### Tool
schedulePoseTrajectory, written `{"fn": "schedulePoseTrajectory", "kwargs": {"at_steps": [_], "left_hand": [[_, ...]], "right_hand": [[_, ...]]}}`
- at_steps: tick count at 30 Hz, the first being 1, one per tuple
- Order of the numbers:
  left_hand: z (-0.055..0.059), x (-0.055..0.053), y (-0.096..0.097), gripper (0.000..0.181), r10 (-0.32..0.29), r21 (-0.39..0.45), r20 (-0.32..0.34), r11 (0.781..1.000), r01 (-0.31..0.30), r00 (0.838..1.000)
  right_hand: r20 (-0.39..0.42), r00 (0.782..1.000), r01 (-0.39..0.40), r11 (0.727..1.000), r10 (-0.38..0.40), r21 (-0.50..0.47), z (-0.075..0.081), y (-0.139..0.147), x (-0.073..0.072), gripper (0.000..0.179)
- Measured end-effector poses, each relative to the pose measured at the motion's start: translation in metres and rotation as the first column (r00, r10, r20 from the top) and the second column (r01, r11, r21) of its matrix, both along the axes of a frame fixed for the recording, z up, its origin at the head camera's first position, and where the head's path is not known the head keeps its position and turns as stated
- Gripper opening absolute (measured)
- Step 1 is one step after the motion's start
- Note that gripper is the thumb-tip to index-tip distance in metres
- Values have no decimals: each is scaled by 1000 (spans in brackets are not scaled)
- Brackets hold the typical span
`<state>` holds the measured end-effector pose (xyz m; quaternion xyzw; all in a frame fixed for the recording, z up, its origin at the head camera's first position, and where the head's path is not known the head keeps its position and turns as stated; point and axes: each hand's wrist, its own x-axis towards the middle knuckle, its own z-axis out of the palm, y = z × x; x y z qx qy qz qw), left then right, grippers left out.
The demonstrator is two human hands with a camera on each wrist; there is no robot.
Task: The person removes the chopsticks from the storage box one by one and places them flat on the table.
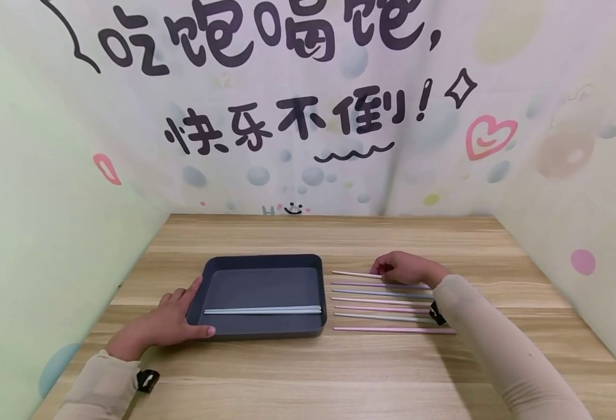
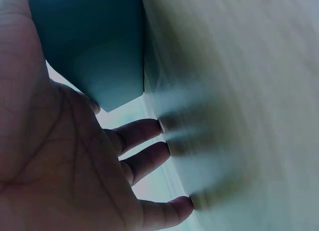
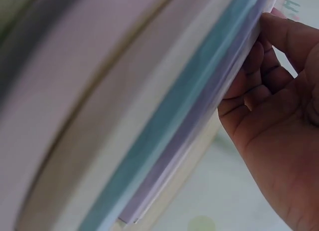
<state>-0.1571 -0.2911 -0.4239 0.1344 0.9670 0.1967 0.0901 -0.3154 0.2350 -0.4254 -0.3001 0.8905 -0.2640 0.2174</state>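
Note:
A dark grey-blue rectangular tray (image 1: 261,286) lies on the table, with light blue chopsticks (image 1: 263,310) side by side near its front wall. My left hand (image 1: 171,318) rests at the tray's left side, thumb at the front left corner and index finger along the left rim. In the left wrist view its other fingertips (image 2: 167,147) touch the tabletop beside the tray. Right of the tray, my right hand (image 1: 405,268) pinches the farthest chopstick (image 1: 352,274), a pale one, between thumb and fingers. Its far end is hidden by the hand.
Nearer than the held one, several chopsticks lie in a row, among them a purple one (image 1: 355,284), a blue one (image 1: 360,291) and, closest to me, a pink one (image 1: 387,330). My right forearm crosses over their right ends. A printed wall cloth (image 1: 297,181) hangs behind the table.

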Motion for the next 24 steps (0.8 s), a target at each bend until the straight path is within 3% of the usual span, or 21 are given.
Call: {"fn": "schedulePoseTrajectory", "kwargs": {"at_steps": [24], "left_hand": [[2, 0, 0, 119, 2, 5, 15, 1000, -2, 1000]], "right_hand": [[-19, 998, -61, 998, 61, 12, 5, 0, -2, 17]]}}
